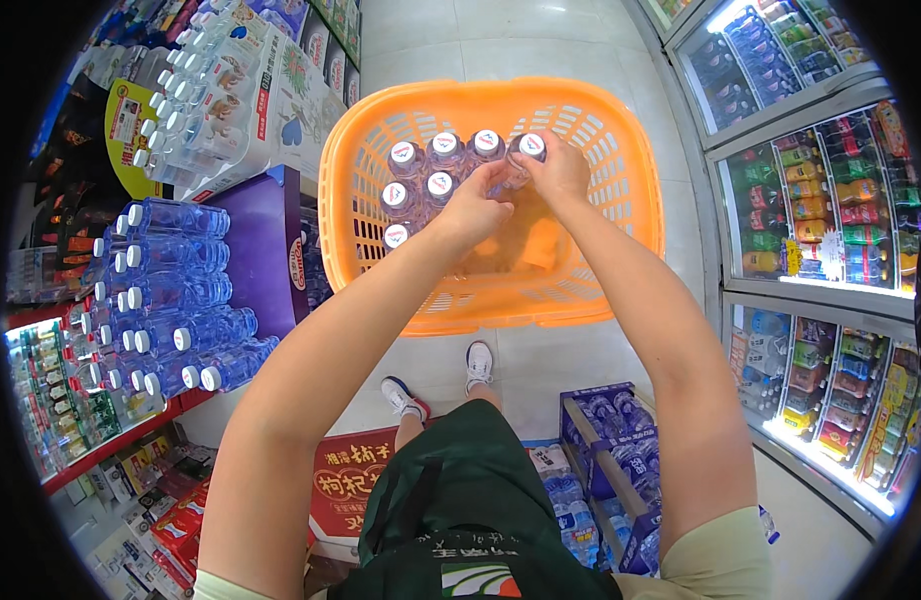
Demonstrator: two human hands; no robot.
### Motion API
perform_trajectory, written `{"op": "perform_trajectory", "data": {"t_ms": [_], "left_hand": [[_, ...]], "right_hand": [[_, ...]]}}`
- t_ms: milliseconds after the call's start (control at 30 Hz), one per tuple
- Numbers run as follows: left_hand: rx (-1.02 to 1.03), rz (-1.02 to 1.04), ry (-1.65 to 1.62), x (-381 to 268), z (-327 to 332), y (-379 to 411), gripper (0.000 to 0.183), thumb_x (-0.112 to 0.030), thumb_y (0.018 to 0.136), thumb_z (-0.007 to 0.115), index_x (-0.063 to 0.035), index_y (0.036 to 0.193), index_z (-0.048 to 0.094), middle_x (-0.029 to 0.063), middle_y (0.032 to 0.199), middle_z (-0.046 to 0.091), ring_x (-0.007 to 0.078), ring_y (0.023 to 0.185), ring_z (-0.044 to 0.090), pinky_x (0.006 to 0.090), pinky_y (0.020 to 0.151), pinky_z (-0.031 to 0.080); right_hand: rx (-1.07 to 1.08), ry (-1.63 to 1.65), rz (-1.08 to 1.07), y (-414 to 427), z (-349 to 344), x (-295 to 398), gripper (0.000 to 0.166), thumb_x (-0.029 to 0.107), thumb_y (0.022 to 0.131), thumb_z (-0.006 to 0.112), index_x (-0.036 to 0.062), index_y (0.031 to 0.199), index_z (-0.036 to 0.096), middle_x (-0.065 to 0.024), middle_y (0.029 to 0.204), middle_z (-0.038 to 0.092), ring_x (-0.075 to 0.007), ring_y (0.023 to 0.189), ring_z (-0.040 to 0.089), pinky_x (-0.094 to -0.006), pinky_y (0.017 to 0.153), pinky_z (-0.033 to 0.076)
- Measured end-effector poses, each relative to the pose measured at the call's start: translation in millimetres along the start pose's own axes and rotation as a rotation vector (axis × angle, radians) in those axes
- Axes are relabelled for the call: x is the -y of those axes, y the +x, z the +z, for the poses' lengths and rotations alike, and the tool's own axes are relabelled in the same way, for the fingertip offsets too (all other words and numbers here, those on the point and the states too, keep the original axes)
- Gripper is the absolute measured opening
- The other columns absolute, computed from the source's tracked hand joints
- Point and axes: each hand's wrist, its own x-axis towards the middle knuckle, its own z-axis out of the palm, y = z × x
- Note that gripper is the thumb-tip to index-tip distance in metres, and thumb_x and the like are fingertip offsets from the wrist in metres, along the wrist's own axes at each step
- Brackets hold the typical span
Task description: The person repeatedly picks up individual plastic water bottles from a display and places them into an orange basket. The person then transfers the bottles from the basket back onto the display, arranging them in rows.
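An orange plastic basket (640, 217) with slotted walls stands on the floor before me. Several clear water bottles (439, 185) with white caps are upright inside it, grouped along its left and far sides. At the far row's right end, my right hand (562, 169) grips a capped water bottle (532, 146) around its neck. My left hand (481, 206) is close beside that bottle, fingers curled and tips at its body. Whether the left fingers hold it is hidden. The basket's floor (505, 259) shows at the near right.
Stacked water bottles (179, 292) lie on their sides by a purple display carton (258, 240) at left. Shrink-wrapped bottle packs (213, 112) sit farther back. Glass-door drink coolers (828, 202) line the right. Bottle cartons (610, 457) and a red box (352, 480) flank my legs.
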Motion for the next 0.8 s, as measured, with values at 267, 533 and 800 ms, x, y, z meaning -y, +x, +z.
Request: {"op": "perform_trajectory", "data": {"t_ms": [267, 533, 800], "left_hand": [[-0.045, -0.085, -0.193, -12, -9, -47, 0.046, -0.031, 0.096, 0.049, -0.0096, 0.136, 0.041, 0.0019, 0.131, 0.048, 0.0104, 0.119, 0.043, 0.0282, 0.098, 0.035], [-0.018, -0.033, -0.859, -18, -48, -133, 0.044, -0.041, 0.099, 0.035, -0.0094, 0.128, 0.046, 0.007, 0.122, 0.056, 0.02, 0.109, 0.057, 0.0349, 0.086, 0.053], [-0.036, -0.009, -1.105, -8, -142, -239, 0.046, -0.045, 0.097, 0.041, -0.0063, 0.121, 0.049, 0.0111, 0.111, 0.059, 0.0252, 0.103, 0.06, 0.0335, 0.078, 0.058]], "right_hand": [[0.04, 0.294, -0.245, -53, -104, 49, 0.034, 0.025, 0.074, 0.076, 0.0056, 0.099, 0.064, -0.0071, 0.084, 0.068, -0.0184, 0.069, 0.064, -0.0304, 0.063, 0.05], [0.184, 0.784, -0.31, -121, -151, 188, 0.026, 0.009, 0.08, 0.072, -0.002, 0.101, 0.061, -0.0049, 0.088, 0.067, -0.0098, 0.083, 0.062, -0.0253, 0.074, 0.051], [0.401, 0.858, -0.32, -158, -110, 304, 0.028, 0.014, 0.083, 0.07, 0.0018, 0.107, 0.06, -0.002, 0.091, 0.065, -0.0077, 0.082, 0.061, -0.0232, 0.07, 0.05]]}}
